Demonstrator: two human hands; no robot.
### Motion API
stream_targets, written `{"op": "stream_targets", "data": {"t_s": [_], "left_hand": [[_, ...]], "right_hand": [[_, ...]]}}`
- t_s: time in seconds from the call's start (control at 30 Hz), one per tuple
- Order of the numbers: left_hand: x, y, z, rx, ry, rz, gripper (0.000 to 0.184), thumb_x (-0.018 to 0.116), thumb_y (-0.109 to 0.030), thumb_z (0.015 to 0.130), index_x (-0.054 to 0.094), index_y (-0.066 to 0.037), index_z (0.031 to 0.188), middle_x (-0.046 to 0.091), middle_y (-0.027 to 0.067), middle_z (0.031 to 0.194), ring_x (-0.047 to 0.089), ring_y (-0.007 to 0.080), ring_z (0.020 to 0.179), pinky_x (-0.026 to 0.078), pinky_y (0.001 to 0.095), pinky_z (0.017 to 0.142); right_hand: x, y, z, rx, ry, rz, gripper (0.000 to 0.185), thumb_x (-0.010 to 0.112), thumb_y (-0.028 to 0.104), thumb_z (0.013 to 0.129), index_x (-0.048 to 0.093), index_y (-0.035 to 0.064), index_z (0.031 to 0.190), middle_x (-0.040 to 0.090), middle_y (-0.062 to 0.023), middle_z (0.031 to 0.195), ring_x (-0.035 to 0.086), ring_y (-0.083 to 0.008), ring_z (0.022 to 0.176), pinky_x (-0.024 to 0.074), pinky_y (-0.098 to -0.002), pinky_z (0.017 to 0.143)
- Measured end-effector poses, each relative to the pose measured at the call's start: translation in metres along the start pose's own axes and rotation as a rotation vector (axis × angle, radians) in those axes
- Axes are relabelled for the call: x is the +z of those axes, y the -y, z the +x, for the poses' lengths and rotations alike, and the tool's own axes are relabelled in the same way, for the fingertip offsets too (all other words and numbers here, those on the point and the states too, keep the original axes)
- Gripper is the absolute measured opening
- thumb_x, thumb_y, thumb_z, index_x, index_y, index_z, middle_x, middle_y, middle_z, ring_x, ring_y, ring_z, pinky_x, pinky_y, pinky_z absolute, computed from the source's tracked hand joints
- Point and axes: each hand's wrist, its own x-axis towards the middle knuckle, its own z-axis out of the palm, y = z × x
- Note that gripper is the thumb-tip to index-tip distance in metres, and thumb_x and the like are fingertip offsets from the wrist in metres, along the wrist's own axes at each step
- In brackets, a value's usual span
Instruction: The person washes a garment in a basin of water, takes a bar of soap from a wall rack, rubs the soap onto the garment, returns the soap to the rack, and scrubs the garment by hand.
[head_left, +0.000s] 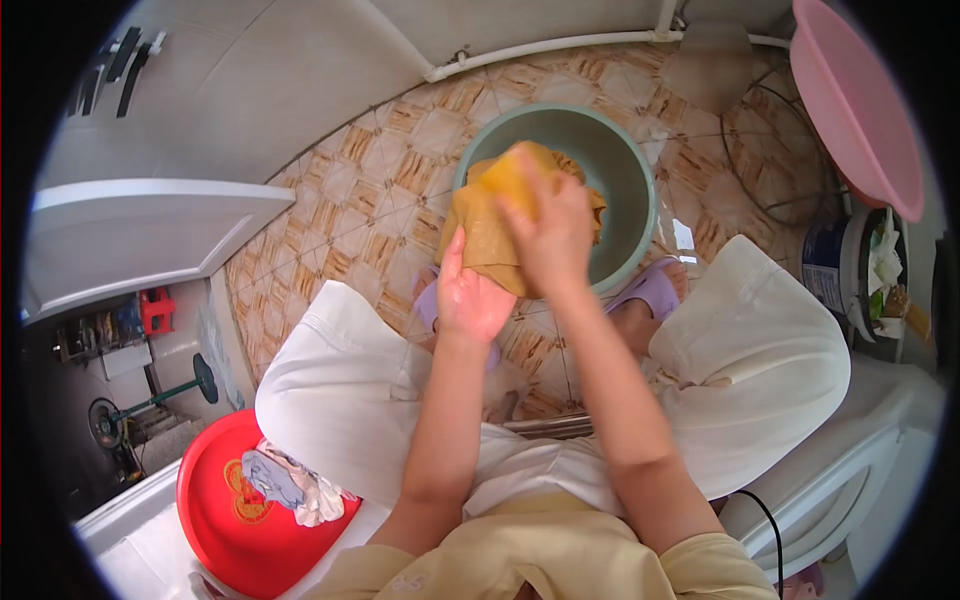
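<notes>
A green basin (pixel 632 215) stands on the tiled floor, with bunched mustard-brown cloth (pixel 480 225) at its left side and over its rim. My left hand (pixel 475 300) is under the near edge of the cloth, palm up, holding it up. A yellow block-like piece (pixel 510 188), perhaps soap or a sponge, is gripped in my right hand (pixel 555 225), which presses it on top of the cloth. Part of the cloth lies inside the basin, and the rest hangs between my hands.
A red basin (pixel 215 500) with small light cloths (pixel 295 485) sits at the lower left. A pink basin (pixel 860 100) leans at the upper right, above a bin (pixel 845 265). A white door (pixel 150 225) stands at the left.
</notes>
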Motion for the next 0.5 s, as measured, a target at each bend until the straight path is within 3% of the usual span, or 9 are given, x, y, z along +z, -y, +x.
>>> {"op": "stream_targets", "data": {"t_s": [0.03,0.17,0.2,0.27,0.3,0.37,0.5], "left_hand": [[0.003,-0.002,-0.002,-0.044,0.038,-0.003,0.051,0.032,-0.041,0.097,0.038,-0.009,0.137,0.042,0.0075,0.139,0.039,0.0254,0.127,0.028,0.0424,0.108],[-0.008,0.001,0.012,-0.045,0.099,-0.024,0.048,0.033,-0.038,0.098,0.039,-0.01,0.136,0.043,0.0067,0.139,0.04,0.0237,0.127,0.028,0.0415,0.108],[-0.02,0.003,0.014,-0.04,0.099,-0.027,0.048,0.033,-0.038,0.098,0.039,-0.01,0.136,0.043,0.0067,0.139,0.04,0.0237,0.127,0.028,0.0415,0.108],[-0.042,0.006,0.016,0.024,0.408,-0.206,0.049,0.035,-0.036,0.097,0.036,-0.008,0.137,0.042,0.0081,0.138,0.04,0.0241,0.127,0.03,0.0404,0.107],[-0.033,0.003,0.012,0.025,0.407,-0.204,0.049,0.035,-0.036,0.097,0.036,-0.008,0.137,0.042,0.0081,0.138,0.04,0.0241,0.127,0.03,0.0404,0.107],[0.0,-0.005,0.002,0.033,0.012,-0.056,0.048,0.033,-0.037,0.098,0.04,-0.008,0.135,0.044,0.0084,0.138,0.04,0.0244,0.127,0.029,0.0412,0.107],[0.001,-0.008,0.004,-0.034,0.116,-0.105,0.048,0.033,-0.035,0.098,0.04,-0.006,0.134,0.045,0.0097,0.136,0.04,0.0248,0.127,0.03,0.0414,0.107]], "right_hand": [[-0.004,-0.01,0.007,0.133,-0.007,0.087,0.058,0.071,0.032,0.073,0.053,0.0246,0.128,0.053,-0.0205,0.106,0.051,-0.0353,0.096,0.0422,-0.0442,0.082],[-0.028,0.015,-0.005,0.087,-0.057,0.053,0.058,0.071,0.032,0.074,0.052,0.0254,0.129,0.052,-0.0207,0.109,0.05,-0.0352,0.098,0.0414,-0.045,0.083],[-0.025,0.036,-0.014,-0.065,0.014,0.007,0.059,0.07,0.032,0.074,0.052,0.0236,0.129,0.052,-0.0205,0.108,0.05,-0.0351,0.098,0.041,-0.0452,0.083],[-0.015,0.053,-0.023,-0.26,0.094,-0.086,0.06,0.07,0.03,0.074,0.051,0.02,0.131,0.051,-0.0202,0.109,0.05,-0.0353,0.099,0.0398,-0.0453,0.084],[-0.011,0.05,-0.022,-0.26,0.095,-0.083,0.06,0.07,0.03,0.074,0.051,0.02,0.131,0.051,-0.0202,0.109,0.05,-0.0353,0.099,0.0398,-0.0453,0.084],[-0.005,0.027,-0.007,-0.096,0.027,-0.082,0.059,0.068,0.031,0.076,0.05,0.0205,0.131,0.052,-0.0207,0.107,0.05,-0.0358,0.098,0.0392,-0.045,0.085],[-0.014,-0.01,0.0,0.087,0.009,-0.05,0.056,0.066,0.034,0.079,0.051,0.0198,0.13,0.053,-0.0211,0.103,0.05,-0.0359,0.095,0.0391,-0.0444,0.085]]}}
